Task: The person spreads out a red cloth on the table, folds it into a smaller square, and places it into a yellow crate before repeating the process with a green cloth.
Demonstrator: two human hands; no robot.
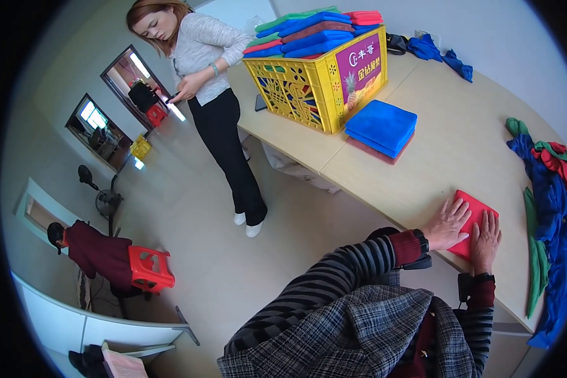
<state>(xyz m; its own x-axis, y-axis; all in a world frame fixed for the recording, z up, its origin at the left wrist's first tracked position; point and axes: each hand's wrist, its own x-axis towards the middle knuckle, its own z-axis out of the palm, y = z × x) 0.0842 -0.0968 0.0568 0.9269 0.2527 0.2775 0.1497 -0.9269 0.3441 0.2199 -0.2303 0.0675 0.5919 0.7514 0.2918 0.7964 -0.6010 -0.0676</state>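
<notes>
- Free passage: bare tabletop (pixel 463 138) beyond the red cloth (pixel 475 203), between the blue-topped stack (pixel 381 126) and the heap of loose cloths (pixel 551 214).
- Obstacle, far left: yellow crate (pixel 329 79), the stack just beside its near side.
- Obstacle, right: the heap, lying along the tabletop.

- Fairly bright, even indoor light; soft shadows.
- Daylight glares white through the far-left window (pixel 95 116).
- Bright reflections streak the floor (pixel 192 220) at far left.
- Fisheye bends the table (pixel 450 135) edge; black rims the view.
- Far-left doorways (pixel 115 75) look dim, their detail soft.
</notes>
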